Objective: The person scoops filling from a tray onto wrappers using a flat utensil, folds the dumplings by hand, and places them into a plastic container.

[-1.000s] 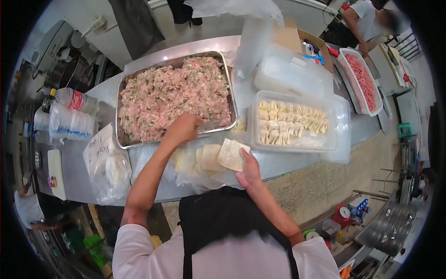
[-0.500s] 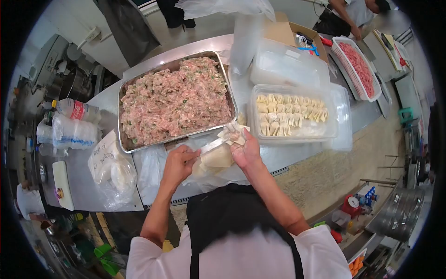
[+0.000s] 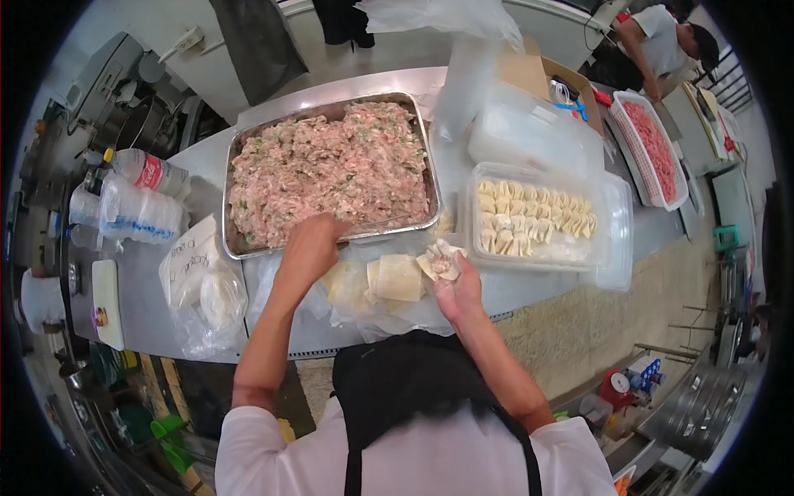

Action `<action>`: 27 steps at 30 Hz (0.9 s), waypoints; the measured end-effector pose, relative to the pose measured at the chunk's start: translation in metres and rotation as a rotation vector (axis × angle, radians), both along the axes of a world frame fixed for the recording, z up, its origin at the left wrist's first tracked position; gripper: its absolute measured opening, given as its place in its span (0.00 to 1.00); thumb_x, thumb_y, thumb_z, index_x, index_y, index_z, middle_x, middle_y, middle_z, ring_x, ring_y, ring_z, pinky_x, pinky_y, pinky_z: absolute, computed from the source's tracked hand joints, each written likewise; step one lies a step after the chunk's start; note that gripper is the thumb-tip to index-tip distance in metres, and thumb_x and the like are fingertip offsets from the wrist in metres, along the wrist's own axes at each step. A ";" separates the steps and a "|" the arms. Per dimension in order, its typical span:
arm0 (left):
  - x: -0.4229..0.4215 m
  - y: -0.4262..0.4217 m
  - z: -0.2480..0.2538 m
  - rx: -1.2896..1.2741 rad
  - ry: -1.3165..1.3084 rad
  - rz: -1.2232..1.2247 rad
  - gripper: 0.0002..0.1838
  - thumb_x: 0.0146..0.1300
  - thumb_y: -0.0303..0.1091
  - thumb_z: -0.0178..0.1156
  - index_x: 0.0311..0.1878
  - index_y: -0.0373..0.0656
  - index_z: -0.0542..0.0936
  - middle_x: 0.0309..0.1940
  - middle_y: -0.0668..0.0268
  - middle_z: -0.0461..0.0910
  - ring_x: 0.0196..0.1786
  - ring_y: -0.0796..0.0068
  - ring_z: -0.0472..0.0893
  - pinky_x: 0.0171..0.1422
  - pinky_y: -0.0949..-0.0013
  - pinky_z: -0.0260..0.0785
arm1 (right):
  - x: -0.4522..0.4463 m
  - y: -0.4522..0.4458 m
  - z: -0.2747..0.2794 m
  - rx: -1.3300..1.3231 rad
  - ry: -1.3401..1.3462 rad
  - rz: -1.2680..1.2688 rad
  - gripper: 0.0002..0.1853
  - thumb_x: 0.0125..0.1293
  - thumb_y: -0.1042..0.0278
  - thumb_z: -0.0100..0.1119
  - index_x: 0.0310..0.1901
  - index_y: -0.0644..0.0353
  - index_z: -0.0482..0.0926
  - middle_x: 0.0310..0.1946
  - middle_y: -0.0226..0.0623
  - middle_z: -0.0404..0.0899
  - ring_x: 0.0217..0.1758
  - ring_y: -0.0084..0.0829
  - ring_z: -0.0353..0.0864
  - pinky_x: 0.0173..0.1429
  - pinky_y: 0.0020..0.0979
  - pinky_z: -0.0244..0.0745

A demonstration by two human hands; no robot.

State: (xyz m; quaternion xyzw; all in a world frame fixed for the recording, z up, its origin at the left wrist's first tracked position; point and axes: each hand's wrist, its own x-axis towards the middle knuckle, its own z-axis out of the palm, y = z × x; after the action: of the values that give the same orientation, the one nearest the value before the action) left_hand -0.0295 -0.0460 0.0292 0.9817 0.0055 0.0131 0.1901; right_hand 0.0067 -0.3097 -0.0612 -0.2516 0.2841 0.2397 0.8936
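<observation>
My left hand (image 3: 313, 241) is closed on a flat metal blade (image 3: 376, 225) at the front rim of the large metal tray (image 3: 435, 194). Pinkish minced filling (image 3: 327, 169) with green bits fills that tray. In my right hand (image 3: 460, 296), a partly gathered wrapper (image 3: 441, 261) holds some filling. Square pale wrappers (image 3: 395, 278) lie on plastic between my hands, close to my right fingers. To the right, a clear plastic box (image 3: 538, 261) contains rows of folded dumplings (image 3: 529, 217).
A lettered plastic bag (image 3: 203, 281), bottles (image 3: 149, 172) and a white board (image 3: 107, 304) are at the left. Clear lids (image 3: 538, 140) and a cardboard box (image 3: 525, 66) stand behind the dumplings. At the back right, a person (image 3: 657, 45) is near a white basket (image 3: 642, 153) of meat.
The blade has gone from the wrapper in my right hand back to the tray's front rim with my left hand. Since the earliest frame, the flat wrapper has been gathered around filling.
</observation>
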 end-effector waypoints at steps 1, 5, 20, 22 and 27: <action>0.012 -0.001 -0.005 0.124 0.044 0.012 0.12 0.47 0.19 0.57 0.34 0.37 0.84 0.33 0.48 0.81 0.42 0.44 0.82 0.46 0.49 0.74 | -0.001 -0.001 -0.004 -0.001 -0.004 0.006 0.23 0.80 0.61 0.41 0.65 0.71 0.69 0.59 0.48 0.76 0.63 0.43 0.75 0.75 0.45 0.66; 0.039 -0.014 -0.026 0.142 0.204 0.046 0.06 0.50 0.20 0.59 0.32 0.35 0.82 0.31 0.49 0.83 0.40 0.42 0.82 0.47 0.48 0.75 | 0.000 -0.005 0.003 0.007 -0.031 0.030 0.23 0.79 0.61 0.43 0.65 0.70 0.69 0.62 0.46 0.75 0.66 0.42 0.74 0.76 0.44 0.64; -0.026 -0.038 -0.023 -0.507 -0.135 -0.066 0.19 0.52 0.17 0.64 0.47 0.46 0.89 0.31 0.59 0.79 0.30 0.61 0.80 0.37 0.64 0.72 | 0.020 0.013 0.026 0.265 -0.110 0.048 0.23 0.81 0.60 0.39 0.68 0.69 0.64 0.63 0.49 0.73 0.66 0.44 0.74 0.73 0.47 0.68; -0.042 -0.033 -0.028 -0.380 -0.021 -0.038 0.18 0.52 0.19 0.67 0.46 0.45 0.89 0.30 0.59 0.79 0.31 0.61 0.80 0.36 0.64 0.71 | 0.024 0.012 0.002 0.286 -0.124 0.035 0.24 0.81 0.60 0.38 0.67 0.70 0.64 0.63 0.49 0.73 0.66 0.44 0.74 0.73 0.46 0.68; -0.061 -0.047 0.028 -0.452 -0.083 0.033 0.18 0.52 0.17 0.66 0.46 0.45 0.89 0.29 0.58 0.79 0.32 0.62 0.80 0.36 0.65 0.70 | 0.020 0.014 0.022 0.123 -0.020 -0.084 0.23 0.81 0.59 0.40 0.65 0.69 0.69 0.59 0.45 0.77 0.62 0.41 0.77 0.71 0.42 0.69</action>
State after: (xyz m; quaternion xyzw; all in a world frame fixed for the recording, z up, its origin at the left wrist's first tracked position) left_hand -0.0905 -0.0925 0.0573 0.9126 0.0167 0.0549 0.4048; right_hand 0.0272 -0.2953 -0.0393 -0.1864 0.2704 0.2164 0.9194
